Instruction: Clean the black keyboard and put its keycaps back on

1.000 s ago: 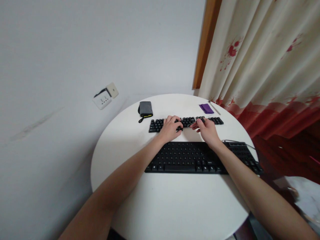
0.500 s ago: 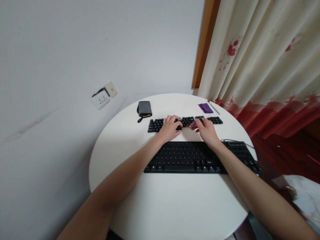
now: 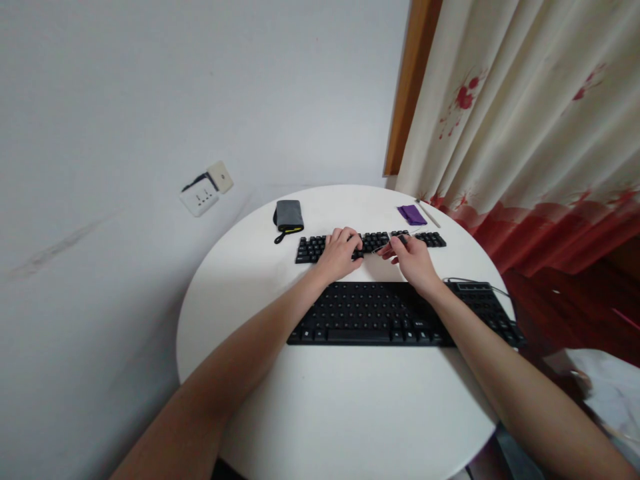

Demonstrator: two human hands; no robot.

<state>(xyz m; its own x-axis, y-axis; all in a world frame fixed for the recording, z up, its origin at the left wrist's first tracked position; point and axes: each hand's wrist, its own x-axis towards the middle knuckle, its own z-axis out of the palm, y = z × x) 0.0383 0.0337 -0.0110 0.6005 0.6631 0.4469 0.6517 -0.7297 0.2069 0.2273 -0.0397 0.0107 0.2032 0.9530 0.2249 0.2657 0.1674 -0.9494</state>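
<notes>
My left hand (image 3: 340, 252) lies over the rows of loose black keycaps (image 3: 311, 249), palm down. Its thumb and index finger curve round a keycap (image 3: 357, 255) at the near edge; the other fingers rest across the rows. Pinched in my right hand (image 3: 410, 260) is a small keycap puller (image 3: 376, 251), its thin wire end pointing left toward my left hand. Much of its handle is hidden by the fingers. Between my forearms and me lies a black keyboard (image 3: 357, 313), its letter area stripped of caps, its bottom row still capped. My right forearm crosses above its right part.
On the round white table (image 3: 350, 407), a grey pouch (image 3: 289, 215) with a loop sits back left. A folded purple cloth (image 3: 412, 215) and a slim pale stick-like tool (image 3: 429, 214) lie back right. The keyboard's cable (image 3: 475, 281) runs off the right edge. Wall and curtain stand behind.
Both hands stay almost in place over the keycaps, the puller still in my right hand. Only a very slight shift of the view shows.
</notes>
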